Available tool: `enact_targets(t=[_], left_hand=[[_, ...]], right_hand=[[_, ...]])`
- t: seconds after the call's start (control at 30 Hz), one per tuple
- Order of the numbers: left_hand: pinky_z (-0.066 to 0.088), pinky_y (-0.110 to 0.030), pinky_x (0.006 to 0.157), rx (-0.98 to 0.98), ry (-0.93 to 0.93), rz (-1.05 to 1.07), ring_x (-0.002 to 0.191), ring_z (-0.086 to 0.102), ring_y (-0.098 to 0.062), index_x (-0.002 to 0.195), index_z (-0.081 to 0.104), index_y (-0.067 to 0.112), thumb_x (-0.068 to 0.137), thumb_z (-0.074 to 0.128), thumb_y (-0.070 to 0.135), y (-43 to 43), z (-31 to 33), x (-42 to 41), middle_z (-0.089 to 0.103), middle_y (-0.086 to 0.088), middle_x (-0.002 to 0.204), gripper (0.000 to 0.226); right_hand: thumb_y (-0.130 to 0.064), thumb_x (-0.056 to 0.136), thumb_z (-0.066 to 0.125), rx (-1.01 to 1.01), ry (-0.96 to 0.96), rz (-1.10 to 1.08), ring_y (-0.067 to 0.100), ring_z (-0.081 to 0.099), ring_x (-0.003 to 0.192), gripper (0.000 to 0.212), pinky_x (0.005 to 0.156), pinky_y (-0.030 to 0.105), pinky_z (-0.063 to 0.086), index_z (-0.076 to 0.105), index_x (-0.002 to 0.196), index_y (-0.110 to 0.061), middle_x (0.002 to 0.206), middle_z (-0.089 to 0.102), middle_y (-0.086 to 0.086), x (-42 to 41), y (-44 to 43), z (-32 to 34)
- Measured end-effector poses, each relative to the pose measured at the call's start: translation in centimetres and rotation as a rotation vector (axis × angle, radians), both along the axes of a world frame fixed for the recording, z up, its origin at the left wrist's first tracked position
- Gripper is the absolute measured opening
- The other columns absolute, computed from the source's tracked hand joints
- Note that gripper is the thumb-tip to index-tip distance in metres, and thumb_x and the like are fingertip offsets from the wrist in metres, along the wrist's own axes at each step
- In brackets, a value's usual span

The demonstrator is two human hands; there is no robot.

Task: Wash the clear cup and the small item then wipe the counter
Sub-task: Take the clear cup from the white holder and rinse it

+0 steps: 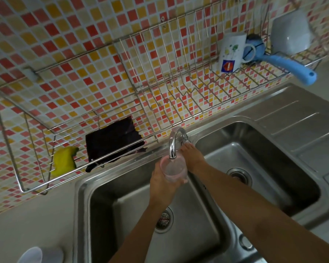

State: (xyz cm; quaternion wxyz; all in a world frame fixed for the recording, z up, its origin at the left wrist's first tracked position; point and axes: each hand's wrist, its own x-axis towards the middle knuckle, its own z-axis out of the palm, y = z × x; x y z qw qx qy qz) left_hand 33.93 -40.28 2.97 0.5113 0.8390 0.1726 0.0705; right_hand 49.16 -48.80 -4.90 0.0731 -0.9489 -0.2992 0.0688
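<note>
My left hand [162,184] grips a clear cup [173,169] and holds it upright right under the spout of the chrome tap [174,143], above the left sink basin [122,215]. My right hand [193,158] reaches past the cup, its fingertips resting on the tap's handle at the base. A second clear cup [31,255] lies on the counter at the bottom left, partly cut off. Whether water runs is too faint to tell.
A wire rack [68,130] on the tiled wall holds a yellow sponge [64,162] and a dark cloth [114,141]. A higher rack carries a white mug [231,53], a blue-handled brush [285,63] and a grey bowl [291,32]. The right basin [264,158] and drainboard [302,120] lie to the right.
</note>
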Motion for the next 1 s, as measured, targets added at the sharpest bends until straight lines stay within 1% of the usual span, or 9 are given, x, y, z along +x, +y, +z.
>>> enact_targets(t=[0.1,0.23,0.37,0.5,0.6,0.7,0.8,0.87,1.0], left_hand=[[0.048,-0.007,0.077,-0.007,-0.029,0.004,0.101,0.058,0.003,0.114,0.051,0.042,0.053,0.091,0.014,0.6,-0.2,-0.3,0.06,0.015,0.113,0.078],[0.048,-0.008,0.079,-0.009,-0.062,0.045,0.107,0.055,0.001,0.119,0.052,0.037,0.054,0.091,0.015,1.2,-0.8,-0.7,0.058,0.016,0.117,0.078],[0.048,-0.005,0.072,-0.069,-0.09,0.078,0.103,0.056,0.007,0.12,0.053,0.03,0.058,0.089,0.008,0.9,-0.9,-0.8,0.06,0.012,0.115,0.075],[0.049,-0.008,0.075,-0.042,-0.101,0.067,0.107,0.057,0.0,0.116,0.051,0.043,0.057,0.09,0.01,1.0,-1.2,-0.7,0.06,0.011,0.117,0.078],[0.051,-0.021,0.089,0.001,-0.09,0.068,0.111,0.056,-0.007,0.112,0.047,0.053,0.056,0.091,0.017,1.0,-1.5,-0.6,0.059,0.012,0.119,0.08],[0.052,-0.028,0.091,0.006,-0.084,0.066,0.112,0.055,-0.008,0.119,0.049,0.043,0.055,0.09,0.018,1.1,-1.8,-0.6,0.058,0.013,0.12,0.08],[0.052,-0.024,0.089,0.029,-0.053,0.079,0.113,0.054,-0.01,0.124,0.048,0.037,0.055,0.091,0.022,1.5,-2.8,-0.6,0.056,0.012,0.121,0.083],[0.052,-0.028,0.091,0.085,-0.024,0.102,0.115,0.053,-0.011,0.126,0.047,0.035,0.053,0.091,0.03,1.9,-3.5,-0.7,0.055,0.013,0.121,0.085],[0.053,-0.031,0.089,0.211,0.027,0.16,0.107,0.054,-0.01,0.126,0.047,0.022,0.053,0.09,0.029,2.5,-4.4,-1.8,0.052,0.007,0.118,0.085]], right_hand=[[-0.013,0.095,0.044,0.187,0.128,-0.115,0.029,0.045,0.125,0.035,0.096,0.044,0.045,0.047,0.129,-0.011,0.134,0.047,0.011,0.4,0.0,0.4],[-0.024,0.098,0.044,0.609,0.232,-0.349,0.023,0.057,0.084,0.013,0.071,0.029,0.041,0.055,0.1,-0.017,0.091,0.058,0.002,0.7,-2.8,-0.3],[-0.023,0.094,0.047,0.609,0.226,-0.425,0.023,0.058,0.076,0.005,0.069,0.029,0.044,0.048,0.089,-0.023,0.086,0.061,0.005,1.1,-2.4,-0.7],[-0.023,0.096,0.047,0.603,0.215,-0.455,0.022,0.053,0.07,0.005,0.066,0.03,0.042,0.046,0.092,-0.02,0.084,0.059,0.006,1.0,-2.1,-1.0],[-0.025,0.098,0.046,0.598,0.205,-0.444,0.024,0.05,0.07,0.011,0.067,0.03,0.041,0.048,0.098,-0.015,0.085,0.059,0.01,0.9,-2.3,-0.6],[-0.024,0.097,0.047,0.612,0.228,-0.451,0.024,0.054,0.07,0.011,0.066,0.031,0.043,0.049,0.099,-0.013,0.087,0.062,0.011,0.8,-2.1,-0.6],[-0.028,0.097,0.048,0.695,0.278,-0.495,0.026,0.06,0.077,0.012,0.068,0.029,0.042,0.052,0.1,-0.016,0.085,0.061,0.007,0.4,-2.5,0.3],[-0.035,0.097,0.049,0.75,0.322,-0.49,0.023,0.058,0.079,0.022,0.07,0.028,0.041,0.05,0.111,-0.018,0.088,0.061,0.005,-0.5,-3.4,0.7],[-0.038,0.096,0.049,0.634,0.307,-0.403,0.031,0.055,0.117,0.056,0.097,0.044,0.045,0.029,0.144,-0.017,0.134,0.054,0.012,-4.7,-5.6,-1.9]])
